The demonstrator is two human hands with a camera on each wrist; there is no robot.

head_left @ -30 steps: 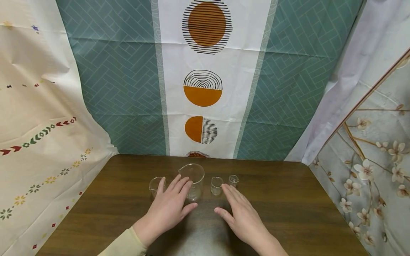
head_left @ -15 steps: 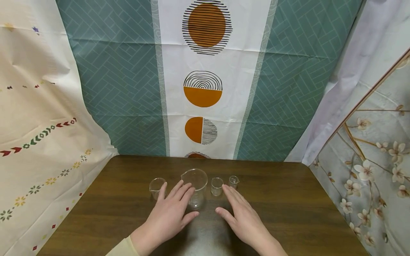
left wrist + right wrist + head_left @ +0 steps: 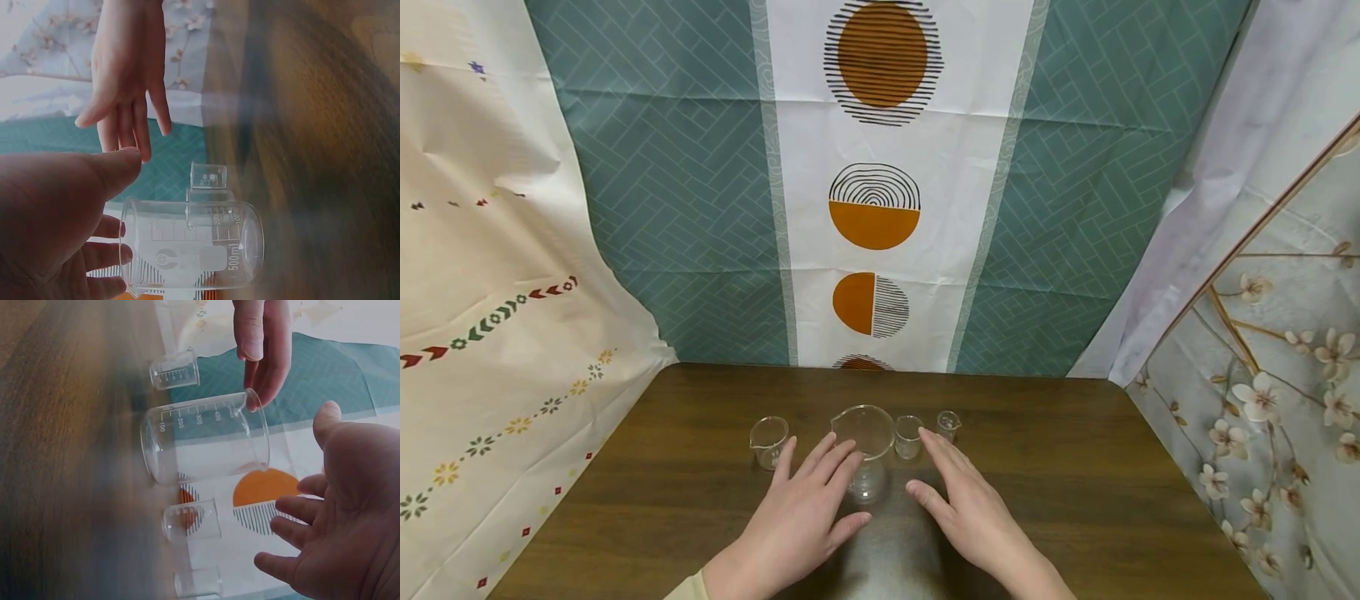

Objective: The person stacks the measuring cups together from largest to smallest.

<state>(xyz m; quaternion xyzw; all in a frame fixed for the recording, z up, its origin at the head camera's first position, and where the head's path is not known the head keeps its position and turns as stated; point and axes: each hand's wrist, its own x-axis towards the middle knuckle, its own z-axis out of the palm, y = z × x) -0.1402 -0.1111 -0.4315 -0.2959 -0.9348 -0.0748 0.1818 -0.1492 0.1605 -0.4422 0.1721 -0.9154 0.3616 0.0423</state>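
A large clear glass beaker (image 3: 868, 479) marked 500ml (image 3: 234, 257) stands upright on the brown table (image 3: 1075, 483). My left hand (image 3: 793, 517) is just this side of it, fingers extended and spread, fingertips right at the spout side of its rim; the thumb is apart from the glass. My right hand (image 3: 973, 508) hovers to the right with straight fingers and thumb out, holding nothing. A medium beaker (image 3: 769, 440) stands left of the big one. To the right are a smaller beaker (image 3: 907, 440) and a tiny one (image 3: 948, 423), the latter partly behind my right fingers.
Behind the table hangs a green and white cloth (image 3: 880, 250) with orange circles. A cream patterned cloth (image 3: 512, 333) borders the left side, and a floral grey one (image 3: 1262, 433) borders the right.
The large beaker has slid toward me and slightly right, with my left hand shifting the same way at its rim. The other beakers and my right hand stay nearly where they were.
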